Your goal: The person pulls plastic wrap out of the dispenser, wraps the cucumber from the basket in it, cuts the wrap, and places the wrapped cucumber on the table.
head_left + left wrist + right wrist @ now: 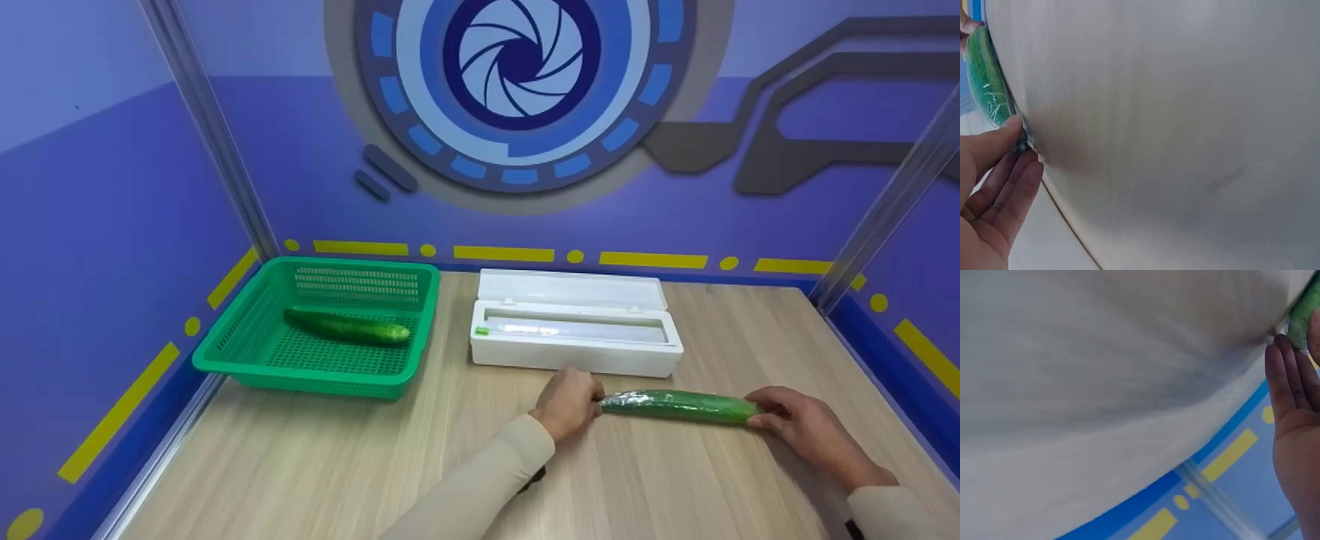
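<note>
A cucumber wrapped in clear plastic film lies crosswise on the wooden table in the head view. My left hand pinches the gathered film at its left end; in the left wrist view the thumb presses on that bunched tip from one side, fingers on the other. At the opposite end, my right hand grips the cucumber's tip between thumb and fingers. Just behind them stands a white film dispenser box, lid raised, with a roll of film inside and a small green piece at the left of its slot.
A green plastic basket sits at the left with one cucumber in it. Blue-purple panels with yellow marks wall in the table at the back and both sides.
</note>
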### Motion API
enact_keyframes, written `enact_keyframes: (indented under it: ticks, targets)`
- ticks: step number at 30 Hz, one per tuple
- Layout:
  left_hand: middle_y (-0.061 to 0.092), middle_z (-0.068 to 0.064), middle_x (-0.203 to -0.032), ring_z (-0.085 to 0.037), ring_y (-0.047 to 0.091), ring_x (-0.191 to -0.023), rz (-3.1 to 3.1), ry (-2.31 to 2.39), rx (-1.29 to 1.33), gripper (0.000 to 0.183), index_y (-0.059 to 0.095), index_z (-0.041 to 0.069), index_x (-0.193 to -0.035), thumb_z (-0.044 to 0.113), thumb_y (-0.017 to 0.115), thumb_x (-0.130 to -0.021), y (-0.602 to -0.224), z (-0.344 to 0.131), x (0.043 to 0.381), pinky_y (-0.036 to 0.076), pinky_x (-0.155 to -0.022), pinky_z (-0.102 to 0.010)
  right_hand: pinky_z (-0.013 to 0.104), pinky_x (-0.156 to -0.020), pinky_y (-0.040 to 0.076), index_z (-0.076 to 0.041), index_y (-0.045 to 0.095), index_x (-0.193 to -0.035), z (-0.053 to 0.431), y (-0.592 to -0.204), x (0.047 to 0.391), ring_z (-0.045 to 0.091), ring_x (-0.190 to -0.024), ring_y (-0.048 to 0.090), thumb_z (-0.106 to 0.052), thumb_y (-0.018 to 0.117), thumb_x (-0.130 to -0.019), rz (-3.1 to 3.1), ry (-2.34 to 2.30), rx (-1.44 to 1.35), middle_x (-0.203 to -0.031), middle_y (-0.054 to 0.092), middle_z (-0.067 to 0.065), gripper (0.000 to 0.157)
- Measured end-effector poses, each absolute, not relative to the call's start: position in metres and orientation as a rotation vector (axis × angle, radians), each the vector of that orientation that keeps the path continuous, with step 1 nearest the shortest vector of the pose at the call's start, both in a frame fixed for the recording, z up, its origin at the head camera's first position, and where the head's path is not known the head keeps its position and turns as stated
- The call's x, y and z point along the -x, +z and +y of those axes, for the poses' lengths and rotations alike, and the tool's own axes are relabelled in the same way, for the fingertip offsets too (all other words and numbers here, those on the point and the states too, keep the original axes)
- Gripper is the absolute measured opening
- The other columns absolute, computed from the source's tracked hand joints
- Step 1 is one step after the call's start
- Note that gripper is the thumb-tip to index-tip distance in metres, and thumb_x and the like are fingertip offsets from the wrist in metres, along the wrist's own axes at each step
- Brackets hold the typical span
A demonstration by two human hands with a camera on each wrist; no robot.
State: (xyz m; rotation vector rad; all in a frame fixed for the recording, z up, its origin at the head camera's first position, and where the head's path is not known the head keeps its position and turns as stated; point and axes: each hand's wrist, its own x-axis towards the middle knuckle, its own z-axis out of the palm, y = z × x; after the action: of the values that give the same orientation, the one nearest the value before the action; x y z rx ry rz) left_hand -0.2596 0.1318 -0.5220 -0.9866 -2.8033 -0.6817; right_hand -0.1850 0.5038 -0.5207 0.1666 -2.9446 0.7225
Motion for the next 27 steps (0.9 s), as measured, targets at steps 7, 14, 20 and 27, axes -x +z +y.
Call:
enact_keyframes:
  ticks: [7,14,20,27]
  targets:
    - [0.076,0.012,-0.083,0.006,0.057,-0.071,-2.76,-0.773,0.997,0.011,0.085,0.017,-0.09,0.008,0.088,-0.085,-0.525,0.152,0.258,0.046,-0.065,-0.012,0.026,-0.08,0.053,-0.001,0.073,-0.126,0.528,-0.525,0.182,0.027,-0.103,0.066,-0.021,0.08,-0.097,-2.947,0.795,-0.031,-0.119,0.073,0.017,0.035]
    - [0.078,0.012,-0.087,0.008,0.06,-0.076,-2.726,-0.913,1.018,0.015,0.087,0.016,-0.094,0.004,0.087,-0.086,-0.528,0.17,0.256,0.046,-0.069,-0.009,0.035,-0.085,0.055,0.002,0.072,-0.129,0.551,-0.524,0.18,0.041,-0.111,0.065,-0.026,0.077,-0.1,-2.967,0.83,0.059,-0.123,0.072,0.023,0.04]
    - [0.077,0.014,-0.091,0.009,0.06,-0.081,-2.742,-0.9,0.995,0.021,0.087,0.018,-0.099,0.003,0.087,-0.085,-0.529,0.188,0.254,0.046,-0.072,-0.009,0.068,-0.095,0.047,0.01,0.068,-0.131,0.565,-0.531,0.178,0.054,-0.119,0.06,-0.022,0.076,-0.1,-2.913,0.876,0.184,-0.127,0.067,0.033,0.045]
    - [0.076,0.017,-0.089,0.01,0.059,-0.08,-2.786,-0.942,0.895,0.02,0.087,0.02,-0.097,0.006,0.089,-0.085,-0.53,0.209,0.252,0.045,-0.071,-0.009,0.071,-0.095,0.046,0.013,0.065,-0.132,0.579,-0.539,0.176,0.059,-0.122,0.056,-0.016,0.074,-0.101,-2.866,0.866,0.269,-0.13,0.063,0.038,0.043]
